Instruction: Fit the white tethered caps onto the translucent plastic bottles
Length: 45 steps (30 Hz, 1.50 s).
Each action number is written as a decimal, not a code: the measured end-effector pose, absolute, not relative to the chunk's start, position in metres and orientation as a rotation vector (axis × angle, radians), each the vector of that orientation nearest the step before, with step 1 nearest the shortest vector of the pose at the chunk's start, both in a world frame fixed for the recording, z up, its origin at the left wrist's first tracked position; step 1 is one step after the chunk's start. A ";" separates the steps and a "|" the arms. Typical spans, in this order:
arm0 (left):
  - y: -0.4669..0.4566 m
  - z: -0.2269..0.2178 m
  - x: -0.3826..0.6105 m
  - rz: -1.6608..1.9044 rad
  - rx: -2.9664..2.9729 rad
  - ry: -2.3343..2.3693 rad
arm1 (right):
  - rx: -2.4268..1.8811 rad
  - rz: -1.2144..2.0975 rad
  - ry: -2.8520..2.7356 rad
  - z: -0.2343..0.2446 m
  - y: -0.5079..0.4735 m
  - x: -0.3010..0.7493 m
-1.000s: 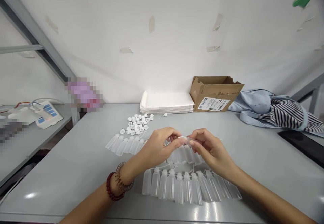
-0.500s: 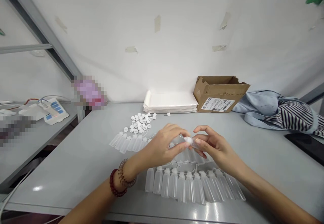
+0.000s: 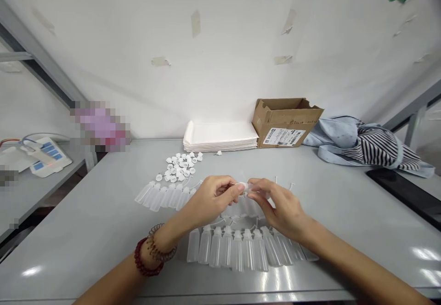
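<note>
Above the middle of the table, my right hand (image 3: pixel 284 206) grips a small clear plastic dropper bottle (image 3: pixel 255 187) lying roughly sideways. At its neck end, the fingers of my left hand (image 3: pixel 213 197) pinch a white cap (image 3: pixel 243 186); a thin needle-like tip shows near those fingers. Below both hands a row of clear bottles (image 3: pixel 237 252) lies on the table, necks pointing away from me. Another row lies partly hidden behind my hands. Left of them are more bottles (image 3: pixel 161 198), with a loose heap of white caps (image 3: pixel 179 166) behind.
At the back stands a stack of white padded envelopes (image 3: pixel 220 135) beside an open cardboard box (image 3: pixel 287 123). A light blue and striped cloth bag (image 3: pixel 375 146) and a black phone (image 3: pixel 406 194) lie on the right. A lower side table (image 3: pixel 65 190) adjoins on the left.
My right-hand fingers have closed in around the bottle, and my left fingers have curled more tightly at its cap. The whole view has shifted a little to the right.
</note>
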<state>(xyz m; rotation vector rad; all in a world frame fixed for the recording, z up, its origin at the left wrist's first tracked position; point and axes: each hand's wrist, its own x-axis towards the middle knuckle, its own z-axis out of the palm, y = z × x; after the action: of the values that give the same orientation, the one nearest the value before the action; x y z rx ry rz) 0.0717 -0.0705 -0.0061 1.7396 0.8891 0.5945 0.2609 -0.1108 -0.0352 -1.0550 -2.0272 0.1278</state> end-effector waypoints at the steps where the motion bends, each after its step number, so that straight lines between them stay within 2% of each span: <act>1: -0.071 -0.004 0.071 0.615 1.788 0.873 | -1.115 0.292 -1.967 -0.031 -0.112 0.261; 4: -0.070 0.001 0.070 0.672 1.942 0.820 | -1.196 0.745 -1.795 -0.019 -0.114 0.261; 6: -0.069 0.002 0.070 0.656 1.960 0.823 | -1.193 0.871 -1.744 -0.016 -0.113 0.261; 8: -0.069 -0.001 0.070 0.607 1.881 0.865 | -1.192 0.800 -1.790 -0.018 -0.111 0.262; 12: -0.068 -0.009 0.073 0.529 1.650 0.865 | -1.083 0.423 -2.024 -0.029 -0.110 0.263; 15: -0.069 -0.011 0.074 0.484 1.566 0.851 | -1.064 0.413 -2.080 -0.030 -0.112 0.264; 19: -0.072 -0.008 0.074 0.467 1.669 0.852 | -1.181 0.677 -2.001 -0.020 -0.114 0.264; 23: -0.075 -0.010 0.075 0.571 2.046 0.890 | -1.225 0.932 -1.867 -0.013 -0.110 0.265; 28: -0.077 -0.018 0.074 0.821 2.570 0.639 | -1.072 1.499 -1.541 -0.014 -0.102 0.271; 32: -0.076 -0.019 0.072 0.903 2.696 0.536 | -1.002 1.729 -1.418 -0.016 -0.096 0.275; 35: -0.074 -0.014 0.072 0.895 2.478 0.617 | -0.996 1.641 -1.454 -0.016 -0.097 0.273; 40: -0.071 -0.007 0.072 0.629 1.963 0.937 | -1.148 1.195 -1.658 -0.015 -0.105 0.267; 45: -0.072 -0.007 0.071 0.471 1.810 0.892 | -1.144 1.246 -1.674 -0.014 -0.108 0.267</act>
<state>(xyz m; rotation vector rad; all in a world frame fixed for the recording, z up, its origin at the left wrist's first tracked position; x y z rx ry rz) 0.0713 -0.0717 -0.0073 1.8104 0.8919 0.4713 0.2668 -0.1082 -0.0142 -1.1436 -1.6744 1.2458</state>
